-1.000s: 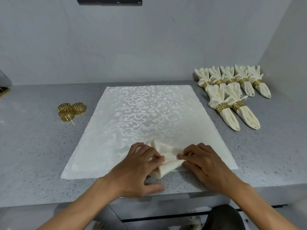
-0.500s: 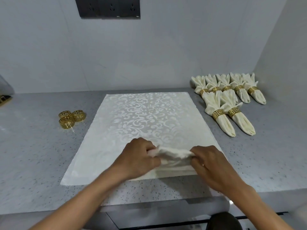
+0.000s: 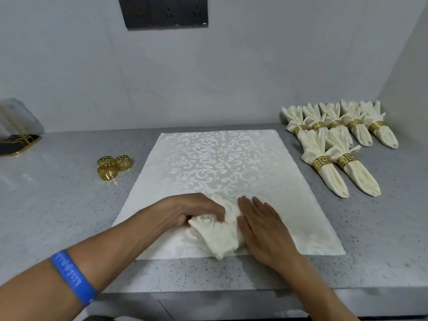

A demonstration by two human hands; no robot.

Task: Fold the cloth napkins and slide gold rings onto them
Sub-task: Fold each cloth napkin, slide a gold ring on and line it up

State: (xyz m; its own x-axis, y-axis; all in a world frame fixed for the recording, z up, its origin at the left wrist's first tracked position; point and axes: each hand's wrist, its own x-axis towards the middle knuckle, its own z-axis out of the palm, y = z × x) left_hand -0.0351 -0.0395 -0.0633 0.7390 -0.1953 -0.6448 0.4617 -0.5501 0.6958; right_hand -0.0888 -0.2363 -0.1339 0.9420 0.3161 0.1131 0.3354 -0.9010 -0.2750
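Left hand (image 3: 192,212) fingers curled, gripping bunched napkin (image 3: 215,237) on patterned cloth (image 3: 222,167); right hand (image 3: 264,228) fingers straight, together, pressing napkin's side.

The grey speckled desk (image 3: 58,216) carries a white patterned cloth (image 3: 222,167) at centre, three loose gold rings (image 3: 114,167) to its left, and seven ringed napkins (image 3: 335,144) at right.

Two bare forearms and hands of a person, with no sleeves showing. The left forearm wears a bright blue rubbery wristband (image 3: 73,276) printed with small pale lettering too blurred to read. The right hand (image 3: 266,230) and left hand (image 3: 185,210) wear nothing on their fingers.
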